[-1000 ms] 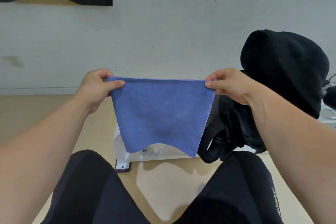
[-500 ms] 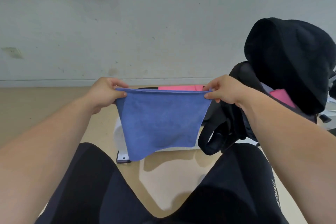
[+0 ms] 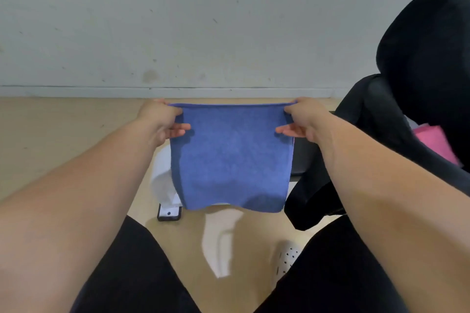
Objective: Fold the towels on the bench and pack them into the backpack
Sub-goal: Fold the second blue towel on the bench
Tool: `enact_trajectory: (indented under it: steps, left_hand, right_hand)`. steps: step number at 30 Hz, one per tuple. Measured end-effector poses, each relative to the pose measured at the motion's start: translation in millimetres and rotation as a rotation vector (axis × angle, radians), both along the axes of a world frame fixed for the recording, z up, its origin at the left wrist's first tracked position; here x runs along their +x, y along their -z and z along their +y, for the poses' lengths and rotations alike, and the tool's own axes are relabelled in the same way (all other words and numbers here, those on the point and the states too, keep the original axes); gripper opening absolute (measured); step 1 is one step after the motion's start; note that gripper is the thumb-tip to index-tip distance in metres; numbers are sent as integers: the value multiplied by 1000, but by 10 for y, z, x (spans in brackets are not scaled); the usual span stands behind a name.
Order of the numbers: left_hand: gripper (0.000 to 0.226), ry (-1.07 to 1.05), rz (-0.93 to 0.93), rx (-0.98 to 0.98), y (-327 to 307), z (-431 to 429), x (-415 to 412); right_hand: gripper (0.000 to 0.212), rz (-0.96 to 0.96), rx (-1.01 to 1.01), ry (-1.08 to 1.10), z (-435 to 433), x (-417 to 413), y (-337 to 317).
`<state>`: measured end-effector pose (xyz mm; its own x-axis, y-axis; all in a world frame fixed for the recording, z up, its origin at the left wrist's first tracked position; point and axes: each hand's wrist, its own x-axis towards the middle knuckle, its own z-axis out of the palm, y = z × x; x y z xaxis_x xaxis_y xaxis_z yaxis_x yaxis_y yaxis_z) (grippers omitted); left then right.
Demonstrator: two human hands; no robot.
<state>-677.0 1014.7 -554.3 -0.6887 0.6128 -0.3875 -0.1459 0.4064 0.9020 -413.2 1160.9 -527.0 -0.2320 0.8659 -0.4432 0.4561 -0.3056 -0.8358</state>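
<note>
There is one camera only, worn on the person's head. It looks forward and down along both forearms, toward the wall (image 3: 203, 20) on the far side. The lens is wide-angle. The person's legs (image 3: 132, 274) are nearest, at the bottom. The floor (image 3: 50, 134) lies between legs and wall. The left hand (image 3: 162, 121) and right hand (image 3: 304, 121) hold the blue towel (image 3: 234, 155) in the centre, quite near the lens. The backpack (image 3: 368, 122) is cut by the right edge of the picture.

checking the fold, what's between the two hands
The blue towel: its top edge runs from the left hand to the right hand, each pinching a corner. Seen in the head view.
</note>
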Motion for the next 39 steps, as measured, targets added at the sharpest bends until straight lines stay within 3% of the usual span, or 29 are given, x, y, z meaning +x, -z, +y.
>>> enact_trajectory:
  steps: [3,7,11,21,24,27,32,39]
  left_hand:
    - [26,-7,-101,44,43,225,-46]
    - [18,-4,-68,53,111,520,-191]
    - [12,-14,0,91,123,798,-369]
    - [10,56,361,65,315,613,-428]
    - [9,119,564,-1,470,288,-378]
    - [6,265,815,1,609,-85,-272]
    - [16,459,983,-2,819,-558,-134]
    - [17,474,1153,-138,936,-748,-55]
  right_hand:
    - [20,31,-44,57,204,-154,96]
    - [34,15,-6,54,476,-350,214]
    - [10,65,97,67,747,-532,256]
    - [13,59,278,39,750,-424,470]
    - [21,-27,341,-21,495,-207,557]
    - [22,-237,441,-149,236,46,635]
    - [9,-481,601,-349,-123,350,746]
    - [18,-646,736,-581,-395,451,955]
